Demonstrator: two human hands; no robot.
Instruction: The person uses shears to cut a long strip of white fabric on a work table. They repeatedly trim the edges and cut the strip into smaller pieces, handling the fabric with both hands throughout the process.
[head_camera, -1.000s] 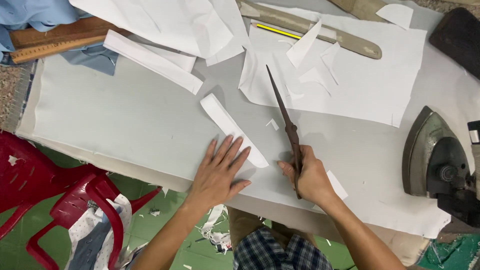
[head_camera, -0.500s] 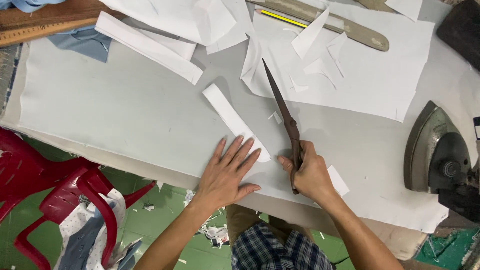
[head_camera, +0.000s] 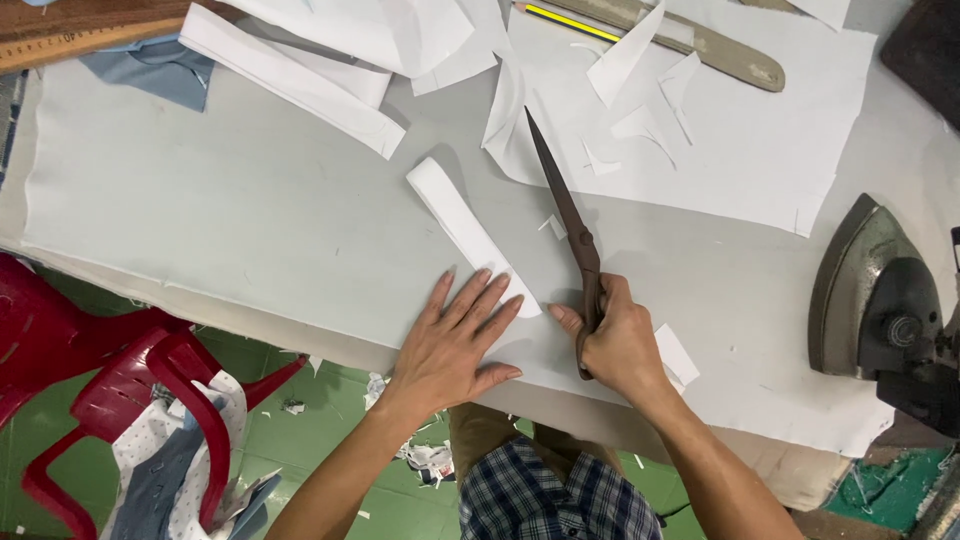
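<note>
Scissors, long and dark, lie with their blades shut and the tip pointing toward eleven o'clock, reaching up onto the large white paper sheet at the far side of the counter. The right hand has its fingers curled tight around the scissor handles, near the counter's front edge at about five o'clock from the centre. The left hand lies flat just to the nine o'clock side of the right one, fingers spread open and gripping nothing, the fingertips pressing on the near end of a narrow folded white strip that runs up toward eleven o'clock. Small white offcuts lie just beside the blades. A longer white strip lies at eleven o'clock under a heap of loose paper. A wooden ruler sits at the far ten o'clock corner, and a yellow pencil at twelve. A heavy metal iron stands at three o'clock, well apart from both hands. A red plastic chair stands off the counter at eight o'clock.
</note>
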